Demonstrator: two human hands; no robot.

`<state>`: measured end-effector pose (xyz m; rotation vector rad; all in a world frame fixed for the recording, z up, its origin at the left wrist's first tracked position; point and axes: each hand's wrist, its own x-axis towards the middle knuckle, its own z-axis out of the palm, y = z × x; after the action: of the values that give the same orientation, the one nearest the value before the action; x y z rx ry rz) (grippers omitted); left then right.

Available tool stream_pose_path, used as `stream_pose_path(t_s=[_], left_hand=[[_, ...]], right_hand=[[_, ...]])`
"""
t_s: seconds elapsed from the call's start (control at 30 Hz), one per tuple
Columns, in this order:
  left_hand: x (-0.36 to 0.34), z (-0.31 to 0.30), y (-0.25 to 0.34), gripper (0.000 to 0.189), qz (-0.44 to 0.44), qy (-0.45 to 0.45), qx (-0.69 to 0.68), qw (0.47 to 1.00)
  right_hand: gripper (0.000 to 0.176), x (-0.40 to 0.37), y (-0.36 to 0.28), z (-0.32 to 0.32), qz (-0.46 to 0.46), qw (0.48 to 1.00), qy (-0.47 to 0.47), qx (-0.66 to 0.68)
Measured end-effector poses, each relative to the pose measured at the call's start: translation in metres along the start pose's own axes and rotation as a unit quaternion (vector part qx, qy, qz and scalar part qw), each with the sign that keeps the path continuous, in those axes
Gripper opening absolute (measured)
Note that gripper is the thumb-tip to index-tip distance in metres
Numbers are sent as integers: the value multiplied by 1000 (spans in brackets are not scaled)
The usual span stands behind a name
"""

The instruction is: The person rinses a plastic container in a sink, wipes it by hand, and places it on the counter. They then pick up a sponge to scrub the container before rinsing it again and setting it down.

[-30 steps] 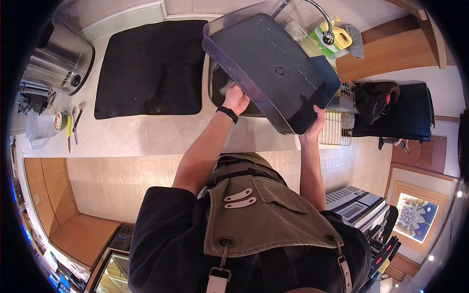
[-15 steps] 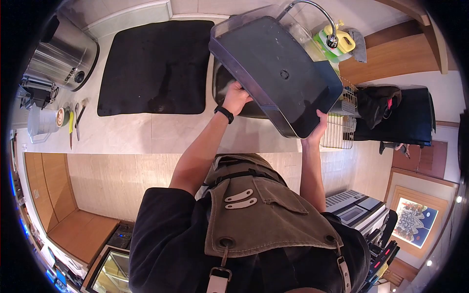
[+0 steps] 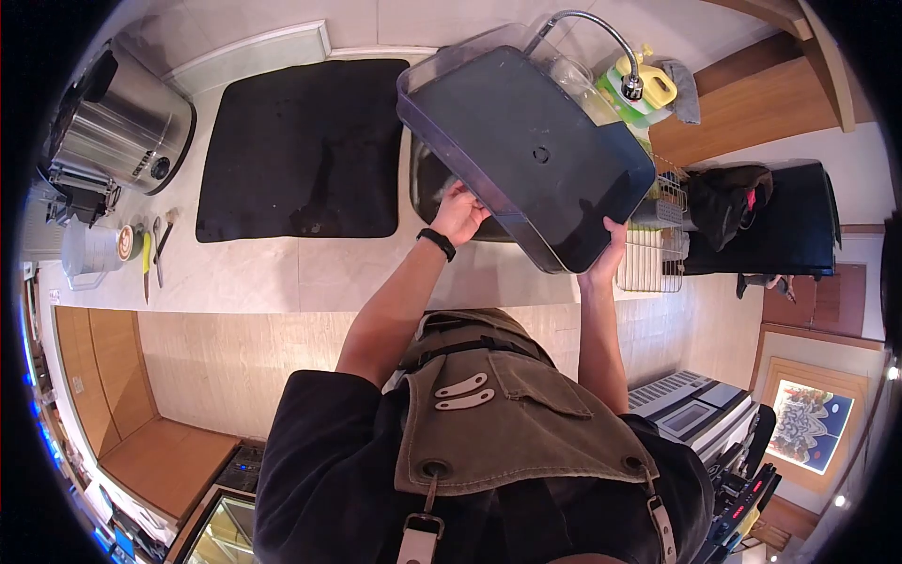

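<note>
A large rectangular plastic bin (image 3: 526, 141) with clear walls and a dark flat face is held tilted over the sink (image 3: 427, 179). My right hand (image 3: 606, 254) grips its near right corner, thumb against the dark face. My left hand (image 3: 458, 216), with a black band at the wrist, is closed at the bin's near long wall; its fingertips are partly hidden. Behind the bin, a curved metal faucet (image 3: 601, 23) arches over its far right side. Small marks and a round emblem show on the dark face.
Left of the sink lies a black mat (image 3: 305, 150). Further left are a steel machine (image 3: 132, 132), a clear pitcher (image 3: 85, 249), a latte cup (image 3: 130, 242) and a yellow-handled knife (image 3: 147, 254). At right stand a yellow-green jug (image 3: 648, 89) and a wire rack (image 3: 648, 258).
The view has shifted, so the counter sits lower in the picture. My left hand has slid slightly along the bin's near wall; my right hand keeps its corner grip.
</note>
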<state>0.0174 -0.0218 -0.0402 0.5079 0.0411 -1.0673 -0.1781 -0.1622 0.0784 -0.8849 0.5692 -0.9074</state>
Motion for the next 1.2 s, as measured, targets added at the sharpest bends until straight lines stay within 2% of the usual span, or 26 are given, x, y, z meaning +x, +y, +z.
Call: stream_pose_path(t_s=[0.23,0.3,0.4,0.5,0.6,0.63,0.73,0.87,0.97,1.2], left_hand=[[-7,9,-5,33,-8,12,-66,998],[-7,12,4,36,-19,-2,-93,996],[-11,34,28,39,-8,29,-162,986],[7,13,35,42,18,95,-153,984],[25,-8,40,50,36,93,-165,981],[25,-5,43,55,35,115,-161,979],[23,17,52,56,61,179,-116,975],[34,19,61,56,117,206,-51,970],[29,29,72,60,138,229,-12,963],[24,55,81,57,96,222,39,970]], right_hand=[[67,-5,8,-1,-18,1000,21,-12],[68,-5,10,-6,-13,999,29,-7],[71,-7,6,-6,-22,999,21,-18],[75,-7,-3,-5,-42,998,15,-44],[80,-9,-12,-1,-59,997,18,-54],[81,-11,-16,2,-66,996,21,-58],[83,-10,-24,-2,-71,995,22,-71],[83,-8,-35,-11,-72,994,6,-77],[73,-8,-38,-17,-87,992,30,-89],[78,-5,-69,-23,-123,980,25,-154]])
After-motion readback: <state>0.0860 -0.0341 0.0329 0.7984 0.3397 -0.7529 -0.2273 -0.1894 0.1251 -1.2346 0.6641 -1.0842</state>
